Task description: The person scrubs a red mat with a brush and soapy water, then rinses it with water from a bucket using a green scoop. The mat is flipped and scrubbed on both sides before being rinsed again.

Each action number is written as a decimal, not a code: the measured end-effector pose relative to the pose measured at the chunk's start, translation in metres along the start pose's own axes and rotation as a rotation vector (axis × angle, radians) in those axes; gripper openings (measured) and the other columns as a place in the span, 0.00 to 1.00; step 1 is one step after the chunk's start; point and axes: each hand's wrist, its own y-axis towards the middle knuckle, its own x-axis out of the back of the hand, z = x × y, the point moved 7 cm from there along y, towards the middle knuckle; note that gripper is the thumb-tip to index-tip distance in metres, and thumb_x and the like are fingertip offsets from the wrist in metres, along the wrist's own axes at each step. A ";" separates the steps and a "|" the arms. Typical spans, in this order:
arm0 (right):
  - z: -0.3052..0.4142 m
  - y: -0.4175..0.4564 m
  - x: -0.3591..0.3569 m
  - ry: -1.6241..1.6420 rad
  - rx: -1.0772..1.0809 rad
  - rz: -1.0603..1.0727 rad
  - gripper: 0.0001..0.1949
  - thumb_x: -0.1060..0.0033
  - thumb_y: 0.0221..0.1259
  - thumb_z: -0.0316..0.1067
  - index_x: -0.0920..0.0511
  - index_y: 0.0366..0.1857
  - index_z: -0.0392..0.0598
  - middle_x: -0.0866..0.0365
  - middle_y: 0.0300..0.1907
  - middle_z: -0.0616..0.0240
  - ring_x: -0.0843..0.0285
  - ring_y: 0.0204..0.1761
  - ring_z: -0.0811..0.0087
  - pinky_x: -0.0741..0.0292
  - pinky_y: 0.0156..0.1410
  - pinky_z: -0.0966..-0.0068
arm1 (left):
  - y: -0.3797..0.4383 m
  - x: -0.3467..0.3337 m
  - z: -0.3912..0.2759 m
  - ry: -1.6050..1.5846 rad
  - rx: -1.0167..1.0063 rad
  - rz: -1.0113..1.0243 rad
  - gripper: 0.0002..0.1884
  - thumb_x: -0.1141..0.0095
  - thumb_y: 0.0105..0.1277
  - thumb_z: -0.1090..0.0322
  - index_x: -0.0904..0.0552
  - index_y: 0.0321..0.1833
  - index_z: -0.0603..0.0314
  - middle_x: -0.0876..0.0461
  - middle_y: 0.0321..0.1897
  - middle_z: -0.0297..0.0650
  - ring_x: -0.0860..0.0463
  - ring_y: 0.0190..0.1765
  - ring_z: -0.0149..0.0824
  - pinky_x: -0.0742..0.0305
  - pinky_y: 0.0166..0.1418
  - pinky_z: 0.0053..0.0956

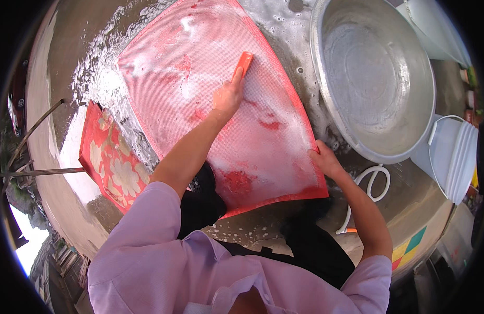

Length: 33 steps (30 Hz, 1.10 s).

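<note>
A red mat (pixel 281 157), coated in white suds, lies spread over the wet ground before me, its woven-looking face up and a patterned border along its edge. My left hand (pixel 228 95) grips an orange-handled tool (pixel 246 62), likely a scrubbing brush, against the middle of the mat; any bristles are hidden. At the mat's right edge, near its lower right corner, my right hand (pixel 325 160) pinches the border between thumb and fingers. Darker red patches show through the foam in several places.
A large metal basin (pixel 363 74) stands at the upper right, beside a white bucket (pixel 446 157) with a handle. A white hose (pixel 386 184) curls below it. Left of the mat is a folded red floral mat (pixel 124 168). Soapy water (pixel 96 74) spreads over the concrete.
</note>
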 end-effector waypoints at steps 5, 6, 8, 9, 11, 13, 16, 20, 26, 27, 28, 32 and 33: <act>-0.010 0.012 0.001 0.030 0.111 -0.034 0.12 0.46 0.66 0.38 0.27 0.40 0.39 0.23 0.32 0.55 0.26 0.35 0.68 0.28 0.46 0.68 | -0.112 -0.052 -0.158 -0.141 -0.172 0.267 0.27 0.52 0.72 0.56 0.37 0.74 0.41 0.22 0.29 0.56 0.19 0.22 0.55 0.22 0.28 0.47; -0.018 0.013 0.004 0.017 0.107 -0.056 0.12 0.47 0.66 0.39 0.27 0.39 0.39 0.23 0.32 0.52 0.25 0.36 0.62 0.28 0.46 0.66 | -0.122 -0.052 -0.166 -0.120 -0.223 0.293 0.27 0.52 0.72 0.56 0.38 0.74 0.40 0.22 0.29 0.55 0.19 0.22 0.54 0.22 0.28 0.47; -0.032 0.017 0.006 0.005 0.105 -0.094 0.13 0.48 0.66 0.40 0.26 0.37 0.39 0.21 0.33 0.47 0.22 0.39 0.51 0.28 0.46 0.61 | -0.140 -0.040 -0.157 -0.067 -0.321 0.354 0.28 0.52 0.72 0.56 0.38 0.74 0.38 0.23 0.29 0.54 0.19 0.22 0.52 0.22 0.27 0.46; -0.029 0.017 0.007 0.011 0.109 -0.083 0.13 0.48 0.66 0.40 0.26 0.37 0.39 0.21 0.34 0.46 0.22 0.39 0.49 0.28 0.46 0.60 | -0.129 -0.030 -0.124 0.019 -0.278 0.340 0.26 0.56 0.73 0.57 0.38 0.74 0.38 0.22 0.29 0.53 0.19 0.23 0.52 0.22 0.27 0.46; -0.023 0.010 0.008 0.014 0.102 -0.062 0.13 0.48 0.66 0.41 0.26 0.36 0.39 0.21 0.34 0.45 0.22 0.39 0.46 0.28 0.46 0.59 | -0.091 0.000 -0.042 0.164 -0.062 0.217 0.23 0.58 0.75 0.55 0.36 0.72 0.37 0.21 0.30 0.54 0.18 0.25 0.52 0.22 0.28 0.46; -0.015 0.010 0.003 -0.010 0.155 -0.148 0.13 0.48 0.66 0.41 0.26 0.36 0.39 0.21 0.34 0.45 0.22 0.39 0.46 0.27 0.45 0.58 | -0.071 0.031 0.017 0.157 0.236 0.102 0.23 0.60 0.76 0.53 0.36 0.72 0.40 0.19 0.27 0.55 0.17 0.27 0.57 0.22 0.30 0.50; -0.018 0.019 0.001 0.046 0.193 -0.202 0.12 0.47 0.67 0.40 0.25 0.35 0.40 0.22 0.29 0.50 0.23 0.33 0.59 0.27 0.42 0.64 | -0.076 0.012 -0.014 -0.029 0.448 -0.045 0.23 0.58 0.75 0.53 0.35 0.71 0.43 0.19 0.24 0.57 0.17 0.27 0.57 0.23 0.30 0.53; -0.039 0.022 -0.004 0.091 0.123 -0.163 0.12 0.45 0.67 0.39 0.24 0.35 0.40 0.21 0.26 0.56 0.24 0.29 0.69 0.27 0.39 0.69 | -0.115 -0.046 -0.149 -0.211 0.291 0.041 0.25 0.54 0.72 0.56 0.34 0.72 0.43 0.21 0.24 0.56 0.18 0.25 0.57 0.24 0.30 0.52; -0.053 0.024 0.001 0.227 0.196 -0.183 0.14 0.43 0.65 0.44 0.23 0.36 0.41 0.21 0.28 0.53 0.22 0.31 0.60 0.27 0.40 0.65 | -0.089 -0.020 -0.115 0.156 -0.114 0.228 0.25 0.53 0.72 0.52 0.36 0.72 0.32 0.25 0.25 0.47 0.19 0.20 0.47 0.21 0.24 0.43; -0.054 0.020 -0.002 0.263 0.207 -0.170 0.14 0.42 0.64 0.44 0.23 0.37 0.41 0.21 0.28 0.53 0.22 0.30 0.62 0.27 0.40 0.66 | -0.064 -0.004 -0.084 0.197 -0.025 0.200 0.25 0.54 0.73 0.50 0.37 0.72 0.31 0.24 0.27 0.48 0.18 0.22 0.48 0.21 0.24 0.43; -0.055 0.020 -0.005 0.289 0.189 -0.106 0.13 0.42 0.65 0.42 0.23 0.36 0.40 0.21 0.28 0.57 0.24 0.31 0.67 0.27 0.39 0.69 | -0.050 0.003 -0.070 0.258 -0.070 0.197 0.25 0.55 0.73 0.51 0.37 0.72 0.32 0.23 0.27 0.48 0.17 0.24 0.49 0.21 0.26 0.43; -0.069 0.027 -0.016 0.302 0.152 0.047 0.12 0.42 0.66 0.39 0.23 0.35 0.38 0.22 0.27 0.64 0.27 0.31 0.79 0.28 0.39 0.75 | -0.056 -0.009 -0.083 0.027 0.234 0.073 0.25 0.58 0.74 0.52 0.37 0.73 0.40 0.20 0.28 0.55 0.17 0.27 0.55 0.22 0.30 0.48; -0.069 0.033 -0.018 0.278 0.171 0.070 0.12 0.42 0.66 0.38 0.23 0.35 0.38 0.22 0.27 0.64 0.27 0.31 0.79 0.28 0.39 0.75 | -0.073 -0.023 -0.099 -0.072 0.335 0.006 0.24 0.58 0.74 0.54 0.36 0.73 0.42 0.20 0.29 0.56 0.17 0.27 0.55 0.22 0.30 0.49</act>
